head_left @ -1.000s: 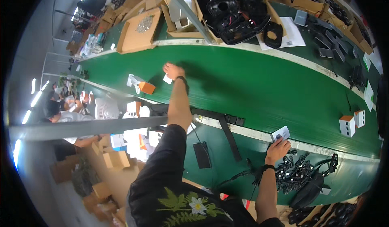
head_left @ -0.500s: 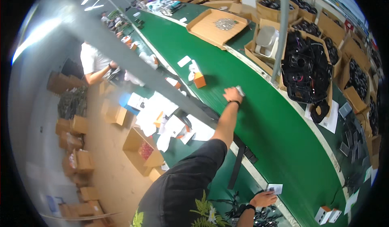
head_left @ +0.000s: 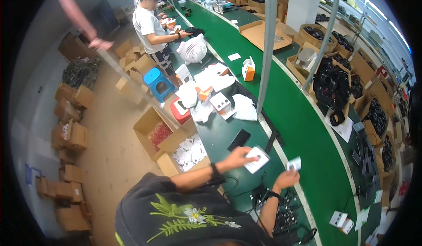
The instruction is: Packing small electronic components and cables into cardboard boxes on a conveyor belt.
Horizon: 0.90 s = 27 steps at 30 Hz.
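Note:
My left hand (head_left: 239, 157) is closed on a flat white printed square (head_left: 257, 160), held over the dark green table beside the belt. To its right, my right hand (head_left: 286, 179) pinches a small white printed card (head_left: 294, 164) near the belt's edge. A black smartphone (head_left: 239, 139) lies just beyond my left hand. Black cables (head_left: 286, 211) are heaped on the table below my right hand. Farther along the green conveyor belt (head_left: 312, 158) stand an open white-and-orange box (head_left: 248, 69) and a loose white card (head_left: 234, 57).
White bags and small boxes (head_left: 222, 103) crowd the table ahead, with a white fan (head_left: 193, 49) behind them. A grey post (head_left: 266, 48) rises beside the belt. One carton (head_left: 140, 125) holds red pieces. A co-worker (head_left: 149, 24) stands at the far left. White boxes (head_left: 340, 222) sit lower right.
My left hand has drawn back from over the belt to the table and now holds the white square. My right hand, still with its card, has risen. The view has swung left.

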### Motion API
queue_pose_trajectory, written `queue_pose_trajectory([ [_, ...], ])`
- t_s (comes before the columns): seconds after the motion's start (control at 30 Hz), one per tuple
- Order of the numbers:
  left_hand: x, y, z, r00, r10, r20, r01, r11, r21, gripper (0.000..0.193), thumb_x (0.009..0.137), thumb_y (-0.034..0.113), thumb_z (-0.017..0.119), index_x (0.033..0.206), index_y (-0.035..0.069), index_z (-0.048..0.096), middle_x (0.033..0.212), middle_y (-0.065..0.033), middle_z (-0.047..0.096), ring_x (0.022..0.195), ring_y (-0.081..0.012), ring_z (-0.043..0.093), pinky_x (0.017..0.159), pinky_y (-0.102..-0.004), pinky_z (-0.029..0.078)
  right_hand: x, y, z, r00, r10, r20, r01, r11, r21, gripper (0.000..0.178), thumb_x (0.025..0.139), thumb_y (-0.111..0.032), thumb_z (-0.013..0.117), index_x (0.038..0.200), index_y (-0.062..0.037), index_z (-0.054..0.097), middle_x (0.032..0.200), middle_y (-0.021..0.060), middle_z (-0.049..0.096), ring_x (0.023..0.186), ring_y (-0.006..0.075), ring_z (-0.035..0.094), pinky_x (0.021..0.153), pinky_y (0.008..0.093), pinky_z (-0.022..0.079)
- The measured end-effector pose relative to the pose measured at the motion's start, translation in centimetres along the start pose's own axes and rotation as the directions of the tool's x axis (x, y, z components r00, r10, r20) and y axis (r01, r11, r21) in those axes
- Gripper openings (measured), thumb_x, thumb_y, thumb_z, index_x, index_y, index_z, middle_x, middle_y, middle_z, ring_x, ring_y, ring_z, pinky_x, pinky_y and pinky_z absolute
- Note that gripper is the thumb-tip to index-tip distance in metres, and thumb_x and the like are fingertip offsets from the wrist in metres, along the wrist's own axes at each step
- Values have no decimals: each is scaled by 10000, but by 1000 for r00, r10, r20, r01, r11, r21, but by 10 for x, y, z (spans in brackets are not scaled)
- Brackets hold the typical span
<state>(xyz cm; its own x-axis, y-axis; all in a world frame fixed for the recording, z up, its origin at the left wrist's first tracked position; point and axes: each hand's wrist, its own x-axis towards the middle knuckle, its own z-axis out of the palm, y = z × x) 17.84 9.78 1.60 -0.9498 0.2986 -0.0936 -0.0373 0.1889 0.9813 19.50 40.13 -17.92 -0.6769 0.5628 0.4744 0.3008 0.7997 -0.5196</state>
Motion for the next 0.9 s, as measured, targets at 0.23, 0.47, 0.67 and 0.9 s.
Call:
queue_pose_trajectory([
  [0.23,-151,24,-71,950,-204,-236,112,929,-352,265,985,157,854,1192,-8,844,1204,-107,824,1134,-148,727,976,-349,595,-41,-258,-167,640,-685,347,60,495,867,139,1047,-71,661,1031,66,678,988,193,653,929,388,655,816,433,526],
  [0.47,-179,-71,-84,772,-154,-617,-153,897,-415,457,944,29,876,1354,-25,681,1101,-109,835,964,-123,770,818,-276,619,-75,-280,-192,479,-654,585,68,692,719,218,1081,-159,705,1234,-35,798,973,101,677,850,212,645,730,355,509],
  [0.67,-228,-330,-184,148,-600,-786,194,797,-572,675,801,210,1017,1315,-32,653,1028,-98,784,875,-187,743,779,-343,619,-78,-207,-176,486,-378,788,14,905,426,435,900,83,622,1283,-56,775,813,2,461,736,119,469,708,277,459],
  [0.9,-233,-438,-315,-79,-721,-688,777,388,-496,1001,798,533,951,1481,-68,531,1404,-281,719,1325,-463,683,1144,-568,526,-60,-162,-195,644,-148,751,-137,943,304,662,903,83,595,1537,-94,663,934,34,568,875,143,595,767,297,530],
])
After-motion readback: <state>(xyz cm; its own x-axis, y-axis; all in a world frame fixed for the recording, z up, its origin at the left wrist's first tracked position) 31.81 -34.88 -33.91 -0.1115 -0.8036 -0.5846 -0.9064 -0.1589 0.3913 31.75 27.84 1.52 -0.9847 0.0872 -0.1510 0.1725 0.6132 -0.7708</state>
